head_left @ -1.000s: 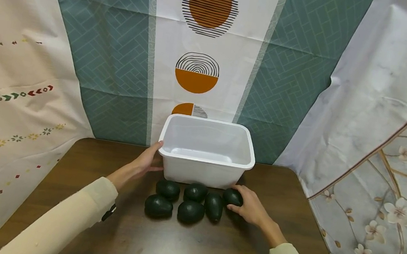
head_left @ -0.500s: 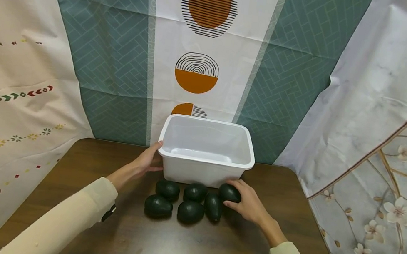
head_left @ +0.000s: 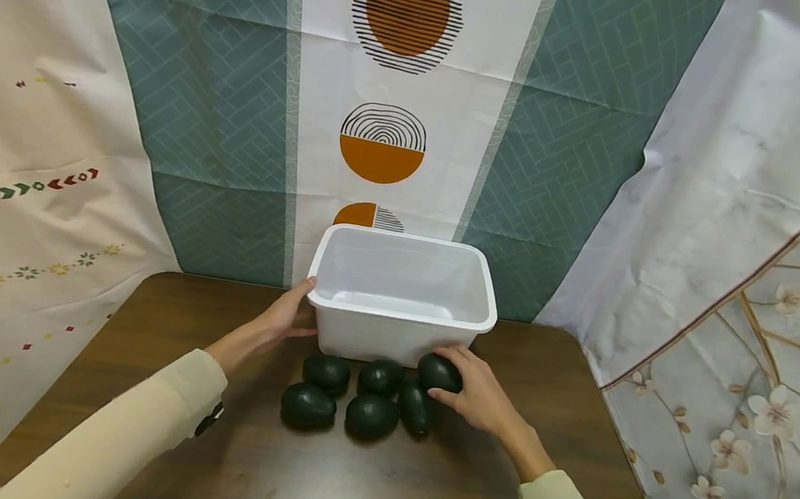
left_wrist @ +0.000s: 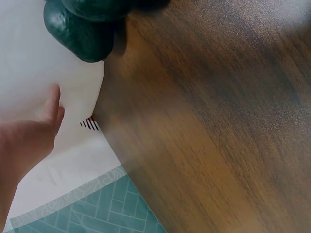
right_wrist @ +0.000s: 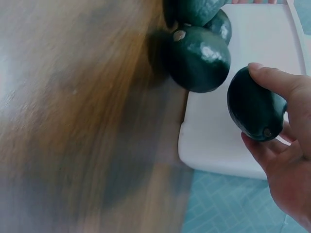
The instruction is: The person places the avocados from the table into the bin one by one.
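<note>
Gripping an oval dark-green avocado (head_left: 439, 372) in the right hand (head_left: 476, 391), now shifted leftward, still outside the white rectangular plastic bin (head_left: 379, 335) touched by the straight-fingered left hand (head_left: 279, 320).

R hand (right_wrist: 294, 162) grips dk grn avocado (right_wrist: 253, 104); wht bin (right_wrist: 209, 141) behind; more avocados (right_wrist: 197, 60) nearby; wood tbl (right_wrist: 87, 121) alongside.

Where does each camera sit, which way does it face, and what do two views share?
Head: worn on the head, facing forward and down at the white bin, avocados and table; left hand, right hand and both sleeves show.
Left wrist: worn there, facing the bin's side and table; the left hand shows.
Right wrist: worn there, facing the held avocado; the right hand shows, plus fingertips at top.
Shared: head and right wrist both show that avocado.
</note>
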`<state>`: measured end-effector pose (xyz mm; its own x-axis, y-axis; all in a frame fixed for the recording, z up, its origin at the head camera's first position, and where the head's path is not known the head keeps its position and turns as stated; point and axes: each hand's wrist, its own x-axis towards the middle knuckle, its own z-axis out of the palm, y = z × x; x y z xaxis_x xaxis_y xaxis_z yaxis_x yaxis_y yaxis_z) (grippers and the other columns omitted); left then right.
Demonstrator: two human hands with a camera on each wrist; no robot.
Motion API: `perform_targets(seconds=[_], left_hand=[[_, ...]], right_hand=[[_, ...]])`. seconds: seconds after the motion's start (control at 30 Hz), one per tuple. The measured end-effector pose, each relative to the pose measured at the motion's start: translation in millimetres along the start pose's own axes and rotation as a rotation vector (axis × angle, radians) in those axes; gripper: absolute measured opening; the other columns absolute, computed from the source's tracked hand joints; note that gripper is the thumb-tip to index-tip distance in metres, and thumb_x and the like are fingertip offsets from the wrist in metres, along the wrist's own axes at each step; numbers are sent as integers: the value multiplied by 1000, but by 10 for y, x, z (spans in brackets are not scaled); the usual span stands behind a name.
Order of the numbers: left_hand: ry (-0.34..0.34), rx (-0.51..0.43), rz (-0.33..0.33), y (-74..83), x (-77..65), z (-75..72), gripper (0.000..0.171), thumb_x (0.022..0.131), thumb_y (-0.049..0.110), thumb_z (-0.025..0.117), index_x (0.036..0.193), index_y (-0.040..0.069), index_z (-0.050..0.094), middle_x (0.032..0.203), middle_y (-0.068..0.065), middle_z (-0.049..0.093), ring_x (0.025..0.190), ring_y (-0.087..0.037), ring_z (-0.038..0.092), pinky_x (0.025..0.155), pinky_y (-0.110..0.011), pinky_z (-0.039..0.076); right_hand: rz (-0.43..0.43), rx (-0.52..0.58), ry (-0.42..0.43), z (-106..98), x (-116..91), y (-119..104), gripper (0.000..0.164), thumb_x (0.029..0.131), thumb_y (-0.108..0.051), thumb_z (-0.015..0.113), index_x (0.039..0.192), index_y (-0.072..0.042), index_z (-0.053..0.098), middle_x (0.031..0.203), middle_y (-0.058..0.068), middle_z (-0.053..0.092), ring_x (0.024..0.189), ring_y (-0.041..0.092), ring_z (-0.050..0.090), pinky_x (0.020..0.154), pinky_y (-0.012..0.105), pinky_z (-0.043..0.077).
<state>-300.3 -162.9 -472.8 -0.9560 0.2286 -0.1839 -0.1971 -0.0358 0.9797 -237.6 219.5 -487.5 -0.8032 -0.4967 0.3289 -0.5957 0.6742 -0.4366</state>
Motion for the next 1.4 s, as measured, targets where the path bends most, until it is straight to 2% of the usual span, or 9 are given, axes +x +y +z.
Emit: perform_targets(seconds=[0.53,0.73,0.93,1.4], left_hand=[[1,8,0,26,-36,5,77,103,59,32,159,13,10,163,-17,7,146,-46,20,105,-58,44],[7,5,2,25,-33,6,76,103,59,33,159,13,11,163,-17,8,146,-45,21,104,-57,45],[10,0,2,15,-19,5,76,103,59,33,159,12,11,162,-17,9,146,-45,21,104,-57,45],[1,15,9,10,-26,7,75,103,59,31,160,14,10,163,-16,7,146,-45,22,104,-58,44]], right_hand=[[-59,10,-6,46,133,-177,61,82,-31,83,135,-13,58,129,-4,58,116,15,56,98,41,51],[-99,17,18,45,171,-227,63,81,-31,84,135,-11,59,129,-4,59,116,15,57,97,43,52],[-124,1,32,54,197,-288,61,84,-38,80,136,-12,58,131,-5,58,118,14,56,97,42,52],[-138,-36,27,23,263,-454,61,85,-40,78,137,-14,58,131,-7,57,116,13,56,95,40,53]])
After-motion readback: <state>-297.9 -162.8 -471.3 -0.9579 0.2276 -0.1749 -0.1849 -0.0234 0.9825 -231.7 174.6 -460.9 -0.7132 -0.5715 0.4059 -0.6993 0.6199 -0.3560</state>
